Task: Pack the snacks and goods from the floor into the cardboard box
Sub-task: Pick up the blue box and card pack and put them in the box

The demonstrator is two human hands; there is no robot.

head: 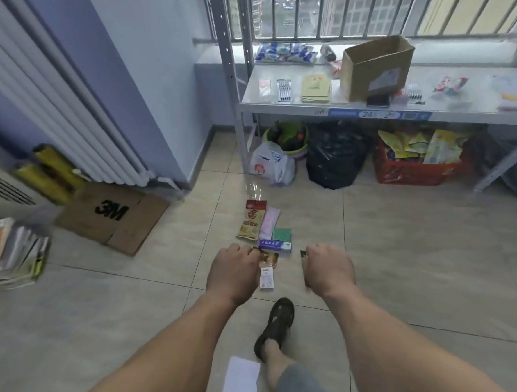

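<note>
Both hands reach down — left hand (234, 271) pinching a brown packet (268, 258), right hand (329, 268) holding another.

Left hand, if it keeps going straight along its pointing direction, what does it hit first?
Probably the brown snack packet right at the left hand's fingertips; the blue box lies just beyond. Depth is unclear, so contact may already exist.
</note>
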